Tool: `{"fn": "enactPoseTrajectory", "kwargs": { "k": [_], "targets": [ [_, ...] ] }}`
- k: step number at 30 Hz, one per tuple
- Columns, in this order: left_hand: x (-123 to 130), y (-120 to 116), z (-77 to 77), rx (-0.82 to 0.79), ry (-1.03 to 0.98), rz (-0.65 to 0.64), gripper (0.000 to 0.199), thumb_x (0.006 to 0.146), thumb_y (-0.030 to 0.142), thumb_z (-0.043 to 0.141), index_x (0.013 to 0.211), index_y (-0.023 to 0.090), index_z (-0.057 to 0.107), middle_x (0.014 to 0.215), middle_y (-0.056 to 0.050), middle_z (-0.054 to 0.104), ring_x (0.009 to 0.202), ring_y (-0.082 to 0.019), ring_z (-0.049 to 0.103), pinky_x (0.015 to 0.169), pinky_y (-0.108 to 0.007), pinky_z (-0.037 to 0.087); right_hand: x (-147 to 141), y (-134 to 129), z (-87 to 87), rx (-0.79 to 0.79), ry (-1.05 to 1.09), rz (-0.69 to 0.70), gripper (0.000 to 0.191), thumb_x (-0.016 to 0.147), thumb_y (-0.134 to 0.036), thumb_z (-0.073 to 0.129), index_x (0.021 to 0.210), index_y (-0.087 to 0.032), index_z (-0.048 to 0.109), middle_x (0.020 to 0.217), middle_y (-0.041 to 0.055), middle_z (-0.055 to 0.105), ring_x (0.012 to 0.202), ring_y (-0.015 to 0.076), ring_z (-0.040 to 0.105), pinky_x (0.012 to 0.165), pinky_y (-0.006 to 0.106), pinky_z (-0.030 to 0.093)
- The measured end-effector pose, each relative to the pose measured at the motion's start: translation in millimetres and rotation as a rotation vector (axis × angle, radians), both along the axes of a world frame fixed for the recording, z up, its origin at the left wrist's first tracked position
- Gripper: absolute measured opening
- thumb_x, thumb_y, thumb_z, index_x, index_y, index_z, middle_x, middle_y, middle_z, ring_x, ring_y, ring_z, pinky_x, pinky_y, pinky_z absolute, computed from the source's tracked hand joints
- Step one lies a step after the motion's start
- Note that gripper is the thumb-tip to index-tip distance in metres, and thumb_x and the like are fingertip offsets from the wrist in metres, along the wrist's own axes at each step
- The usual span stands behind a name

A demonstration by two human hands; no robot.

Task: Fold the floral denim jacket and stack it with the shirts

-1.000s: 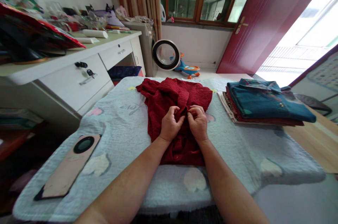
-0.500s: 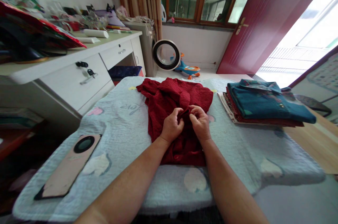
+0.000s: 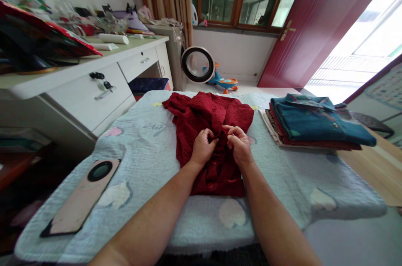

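A dark red garment (image 3: 201, 115) with buttons down its front lies rumpled on a light blue padded cover (image 3: 147, 157). My left hand (image 3: 203, 147) pinches the garment's cloth near its middle. Close beside it on the right, my right hand (image 3: 239, 144) is also closed on the red cloth, thumb and forefinger together near the front opening. Below both hands, a button shows near the garment's lower edge. The exact bit of cloth between my fingertips is too small to make out.
Folded clothes (image 3: 314, 119), blue on top, are stacked at the right. A phone (image 3: 84, 199) lies at the left of the cover. Beyond are a cluttered white desk (image 3: 88, 94), a washing machine with its round door (image 3: 197, 65) open, and a red door (image 3: 298, 27).
My right hand has shifted slightly, and my left hand has moved a little to the left. More of the garment's buttoned front shows below my hands.
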State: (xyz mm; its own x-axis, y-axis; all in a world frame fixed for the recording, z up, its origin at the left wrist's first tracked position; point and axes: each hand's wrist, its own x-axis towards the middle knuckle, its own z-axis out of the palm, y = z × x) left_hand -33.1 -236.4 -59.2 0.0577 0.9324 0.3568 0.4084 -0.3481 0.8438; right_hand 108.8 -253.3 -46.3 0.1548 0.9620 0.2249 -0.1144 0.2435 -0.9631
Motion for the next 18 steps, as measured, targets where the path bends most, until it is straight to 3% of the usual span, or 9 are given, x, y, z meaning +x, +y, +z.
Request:
{"fn": "enactPoseTrajectory", "kwargs": {
  "k": [3, 7, 12, 15, 18],
  "targets": [
    [-0.4, 0.2, 0.1, 0.031, 0.039, 0.042, 0.016, 0.075, 0.016, 0.065, 0.073, 0.02, 0.049, 0.077, 0.001, 0.054, 0.075, -0.016, 0.053, 0.073, -0.028, 0.042, -0.7, 1.6, -2.4, -0.015, 0.033, -0.011, 0.011, 0.069, -0.027, 0.057, 0.073, -0.021, 0.049, 0.097, 0.0021, 0.068, 0.047, 0.0058, 0.037, 0.041, 0.021, 0.027],
    [0.4, -2.6, 1.9, 0.106, 0.133, 0.068, 0.016, 0.075, 0.008, 0.059, 0.075, 0.021, 0.05, 0.078, 0.0, 0.054, 0.075, -0.016, 0.052, 0.073, -0.029, 0.043, -0.9, 3.9, -5.7, -0.03, -0.05, -0.05, 0.011, 0.074, -0.03, 0.059, 0.081, -0.022, 0.057, 0.07, -0.0036, 0.057, 0.048, 0.0085, 0.039, 0.044, 0.022, 0.031],
    [1.2, -7.6, 3.4, 0.228, 0.251, 0.013, 0.015, 0.079, 0.008, 0.056, 0.084, 0.022, 0.054, 0.084, -0.001, 0.055, 0.082, -0.018, 0.055, 0.077, -0.029, 0.045, -2.5, 5.1, -6.9, 0.098, -0.272, -0.099, 0.01, 0.078, -0.031, 0.059, 0.081, -0.022, 0.057, 0.073, -0.002, 0.057, 0.065, 0.0134, 0.05, 0.062, 0.026, 0.043],
    [1.1, -10.2, 4.7, 0.282, 0.226, -0.011, 0.004, 0.087, 0.019, 0.056, 0.089, 0.021, 0.055, 0.086, -0.002, 0.058, 0.083, -0.017, 0.057, 0.078, -0.028, 0.046, -3.6, 5.5, -8.6, 0.107, -0.361, -0.093, 0.009, 0.08, -0.031, 0.056, 0.083, -0.022, 0.059, 0.075, -0.0009, 0.058, 0.069, 0.0153, 0.052, 0.067, 0.028, 0.044],
    [1.6, -12.7, 6.3, 0.332, 0.215, -0.038, 0.005, 0.091, 0.022, 0.052, 0.093, 0.021, 0.057, 0.088, -0.004, 0.06, 0.086, -0.018, 0.058, 0.081, -0.029, 0.046, -3.7, 6.9, -11.9, 0.13, -0.459, -0.096, 0.007, 0.078, -0.025, 0.053, 0.08, -0.022, 0.06, 0.077, 0.0, 0.058, 0.072, 0.0164, 0.052, 0.069, 0.029, 0.044]
  ]
}}
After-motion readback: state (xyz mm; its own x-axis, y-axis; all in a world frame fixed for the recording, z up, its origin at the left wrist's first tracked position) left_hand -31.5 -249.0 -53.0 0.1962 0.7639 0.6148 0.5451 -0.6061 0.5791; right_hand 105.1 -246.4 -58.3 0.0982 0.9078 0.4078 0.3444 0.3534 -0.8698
